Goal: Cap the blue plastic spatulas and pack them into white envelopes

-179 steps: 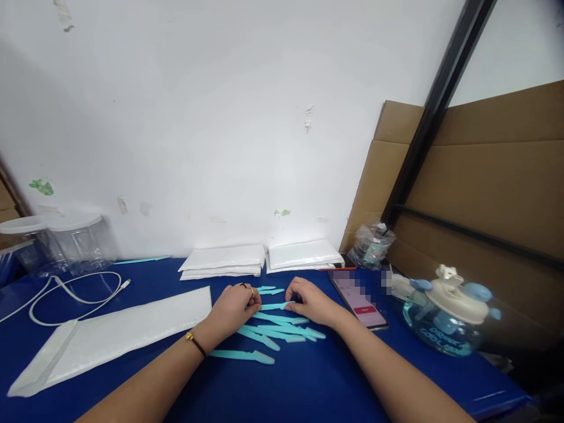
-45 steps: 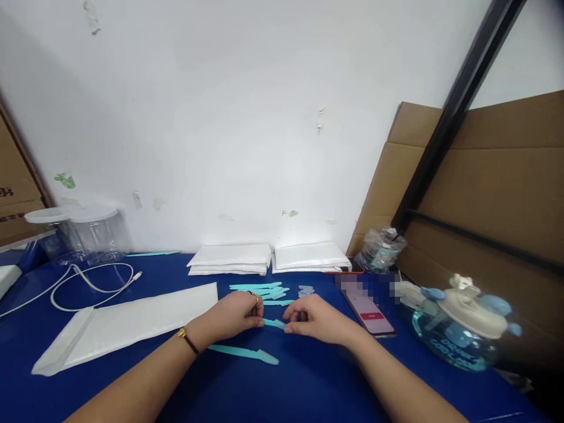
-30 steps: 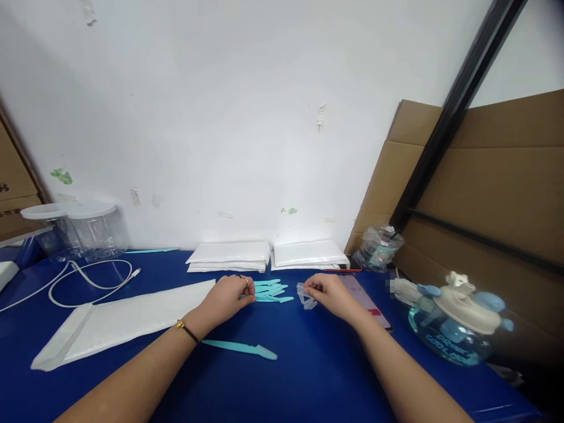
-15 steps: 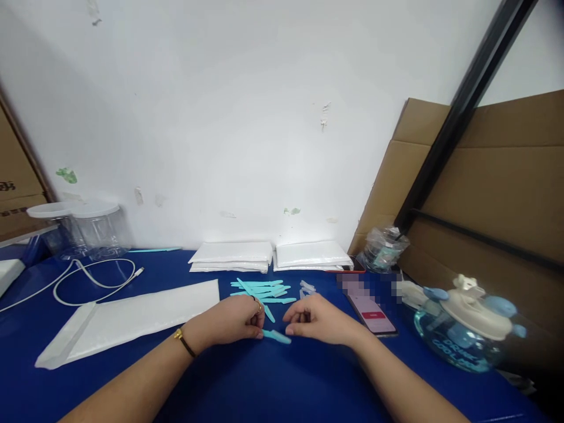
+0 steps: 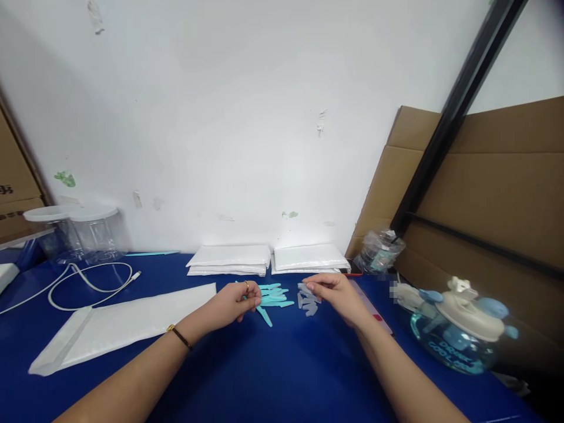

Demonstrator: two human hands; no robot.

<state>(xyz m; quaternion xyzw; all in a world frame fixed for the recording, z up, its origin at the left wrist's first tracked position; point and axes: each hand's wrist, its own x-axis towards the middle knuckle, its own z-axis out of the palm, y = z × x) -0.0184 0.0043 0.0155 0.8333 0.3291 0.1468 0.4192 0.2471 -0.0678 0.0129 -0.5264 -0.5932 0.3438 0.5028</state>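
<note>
Over the left part of a pile of turquoise eyebrow razors, my left hand is closed, thumb and fingertips pinched on a razor that they mostly hide. One loose razor slants toward me just below the pile. My right hand reaches over a small heap of translucent blade caps, its thumb and forefinger pinched at a cap on the heap's upper edge. Left of my left hand lies a long white padded pouch.
Two stacks of white pouches stand against the wall. A phone and a blue-tinted drink bottle are to the right. Clear lidded jars and a white cable occupy the left. A cardboard sheet leans at right.
My left hand has moved up and left to the razor pile, and the razor it held in front is out of sight. My right hand has shifted up and right to the caps.
</note>
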